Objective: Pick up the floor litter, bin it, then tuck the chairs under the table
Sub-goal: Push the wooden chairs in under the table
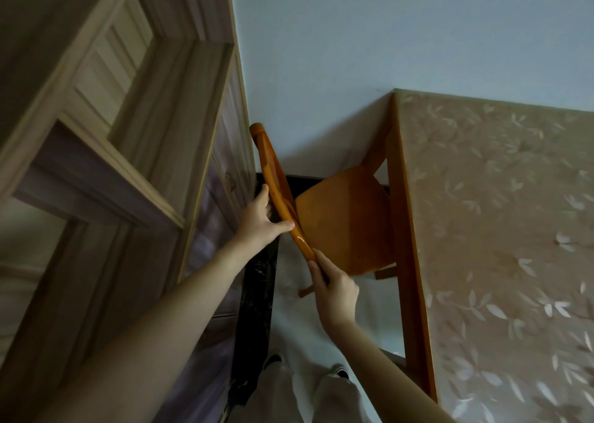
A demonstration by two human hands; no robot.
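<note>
Floral-clothed tabletop [498, 230] fills frame right; at centre, left hand [257, 221] and right hand [336, 292], grip clamped, hold the back rail of the chair [344, 226], seat at tabletop edge.

Pale blue wall [353, 37] meets panelled woodwork [96, 101] above a dark-bordered pale floor [257, 294].

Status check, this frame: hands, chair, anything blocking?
Left hand and right hand both gripping chair by its back rail. Chair seat at table edge. No obstruction visible between them.
</note>
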